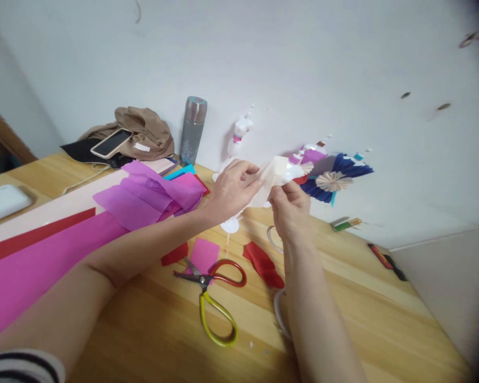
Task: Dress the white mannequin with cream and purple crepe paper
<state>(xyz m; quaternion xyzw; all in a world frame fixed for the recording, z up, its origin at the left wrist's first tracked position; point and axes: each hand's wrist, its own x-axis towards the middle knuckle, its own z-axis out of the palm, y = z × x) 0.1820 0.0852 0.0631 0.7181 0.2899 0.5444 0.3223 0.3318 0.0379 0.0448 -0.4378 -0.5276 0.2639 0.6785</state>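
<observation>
My left hand (233, 189) is closed with its fingertips on a sheet of pale, thin paper (265, 186), which wraps around a small white figure (293, 170) above the table. Pinched at the figure's underside is my right hand (291, 205), its thumb and fingers partly hidden behind the paper. Below the hands lie scissors (203, 280) with one red and one yellow handle, blades parted. Around them are a pink paper piece (205, 254) and a crumpled red piece (263, 264). A white round base (229, 225) shows under my left hand.
A white figure with a pink band (237, 137) stands by the wall beside a grey thermos (193, 130). Figures with purple and blue pleated paper (323, 181) are on the right. Purple crepe paper (143, 194), a phone (112, 143) and brown cloth (151, 127) lie left.
</observation>
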